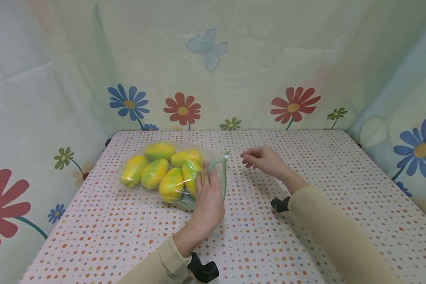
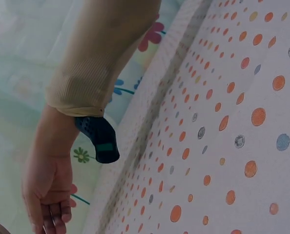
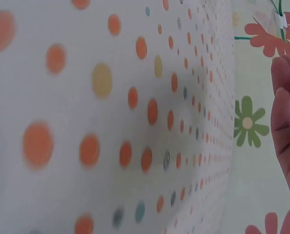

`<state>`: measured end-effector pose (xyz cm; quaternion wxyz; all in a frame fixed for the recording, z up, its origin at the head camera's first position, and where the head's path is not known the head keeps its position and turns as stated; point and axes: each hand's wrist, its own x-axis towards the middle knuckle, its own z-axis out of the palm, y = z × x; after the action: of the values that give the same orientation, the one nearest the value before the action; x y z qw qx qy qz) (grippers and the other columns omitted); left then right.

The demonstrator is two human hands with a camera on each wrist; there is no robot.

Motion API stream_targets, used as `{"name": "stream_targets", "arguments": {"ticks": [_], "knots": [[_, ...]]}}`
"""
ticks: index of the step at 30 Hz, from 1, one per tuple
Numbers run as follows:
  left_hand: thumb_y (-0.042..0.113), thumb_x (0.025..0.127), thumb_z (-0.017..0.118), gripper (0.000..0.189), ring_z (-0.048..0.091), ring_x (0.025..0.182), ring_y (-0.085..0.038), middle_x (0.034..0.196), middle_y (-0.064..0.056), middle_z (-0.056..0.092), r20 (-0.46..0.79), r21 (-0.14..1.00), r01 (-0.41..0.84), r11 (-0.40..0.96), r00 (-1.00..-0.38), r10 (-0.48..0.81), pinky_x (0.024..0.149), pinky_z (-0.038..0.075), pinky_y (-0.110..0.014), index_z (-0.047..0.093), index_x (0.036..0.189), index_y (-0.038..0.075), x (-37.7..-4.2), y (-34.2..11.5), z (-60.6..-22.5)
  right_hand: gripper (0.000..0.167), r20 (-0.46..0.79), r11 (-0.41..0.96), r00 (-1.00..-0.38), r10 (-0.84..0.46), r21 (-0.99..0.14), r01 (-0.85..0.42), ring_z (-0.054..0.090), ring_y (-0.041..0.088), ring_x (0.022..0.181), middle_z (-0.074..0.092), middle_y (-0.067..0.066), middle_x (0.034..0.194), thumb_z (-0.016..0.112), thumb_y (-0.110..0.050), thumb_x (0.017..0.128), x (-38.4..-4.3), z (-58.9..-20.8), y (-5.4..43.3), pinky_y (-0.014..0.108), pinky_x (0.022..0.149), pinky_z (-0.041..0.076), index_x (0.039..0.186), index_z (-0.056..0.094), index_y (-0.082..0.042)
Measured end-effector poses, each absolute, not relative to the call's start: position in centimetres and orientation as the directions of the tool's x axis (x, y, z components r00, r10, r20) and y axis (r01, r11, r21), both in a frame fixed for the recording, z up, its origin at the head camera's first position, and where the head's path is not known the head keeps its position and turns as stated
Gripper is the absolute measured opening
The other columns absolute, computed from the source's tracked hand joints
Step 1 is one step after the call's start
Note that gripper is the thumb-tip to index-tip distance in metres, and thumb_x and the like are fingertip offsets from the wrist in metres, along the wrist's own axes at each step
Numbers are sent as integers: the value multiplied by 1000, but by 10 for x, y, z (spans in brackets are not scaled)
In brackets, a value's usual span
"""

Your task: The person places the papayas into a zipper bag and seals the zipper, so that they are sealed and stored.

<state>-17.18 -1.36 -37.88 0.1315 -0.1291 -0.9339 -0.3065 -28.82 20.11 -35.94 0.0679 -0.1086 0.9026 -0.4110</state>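
A clear zip bag [image 1: 217, 152] with a green slider strip [image 1: 224, 179] along its right end lies flat on the table. Inside are several mango-shaped, yellow-green fruits [image 1: 154, 173]. My left hand [image 1: 209, 197] rests on the bag near that end, fingers straight over the plastic and beside the nearest fruit. My right hand [image 1: 264, 161] hovers to the right of the strip's white slider [image 1: 226, 156], fingers loosely bent with nothing in them. In the right wrist view, the thumb and fingers of the right hand [image 3: 287, 122] show at the edge, below the white slider [image 3: 281, 20].
A white tablecloth [image 1: 305, 157] with coloured dots covers the table. Flower-printed curtains [image 1: 248, 71] stand behind and on both sides. Black wrist devices [image 1: 203, 270] sit under both sleeves.
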Motion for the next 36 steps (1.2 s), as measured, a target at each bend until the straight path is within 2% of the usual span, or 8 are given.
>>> {"name": "stream_targets", "arguments": {"ticks": [7,13,21,26,32,36], "knots": [[-17,68,80,93,29,147,-54,167,-29,15,259,534,279,799,-953,159,110,41,-68,37,150,-6,-170,-11,-376,41,-68,618,-981,-183,-784,-61,70,30,107,72,20,119,53,-30,107,-305,-368,180,46,96,56,133,64,0],[-17,69,79,94,26,149,-53,168,-29,13,235,527,266,807,-958,163,111,40,-68,36,152,-4,-169,-10,-376,45,-88,632,-983,-160,-775,-33,71,30,100,75,18,108,54,-39,106,-313,-371,168,45,93,57,121,70,0],[-14,75,77,85,26,148,-54,165,-34,17,253,459,294,838,-948,195,114,37,-66,39,150,-7,-169,-11,-380,46,-130,637,-976,-175,-771,-12,71,23,91,75,11,91,61,-40,102,-320,-375,162,42,91,58,107,74,4],[-8,83,73,75,28,146,-56,162,-36,23,249,389,291,874,-947,204,113,38,-66,42,151,-4,-165,-10,-381,39,-146,631,-976,-159,-775,13,71,23,91,75,10,89,61,-35,102,-323,-375,159,41,91,59,103,75,2],[1,84,77,78,15,149,-61,163,-39,17,129,267,320,909,-947,296,116,31,-70,41,153,-1,-152,-5,-378,38,-130,662,-983,-129,-749,12,69,26,98,75,13,97,59,-34,103,-331,-377,156,38,89,56,102,75,1],[10,84,80,78,16,149,-62,164,-38,14,52,144,345,927,-938,342,115,34,-69,44,153,5,-144,7,-375,39,-128,671,-984,-123,-741,13,69,28,102,75,15,103,58,-36,104,-340,-381,155,38,91,55,105,74,-1]]}}
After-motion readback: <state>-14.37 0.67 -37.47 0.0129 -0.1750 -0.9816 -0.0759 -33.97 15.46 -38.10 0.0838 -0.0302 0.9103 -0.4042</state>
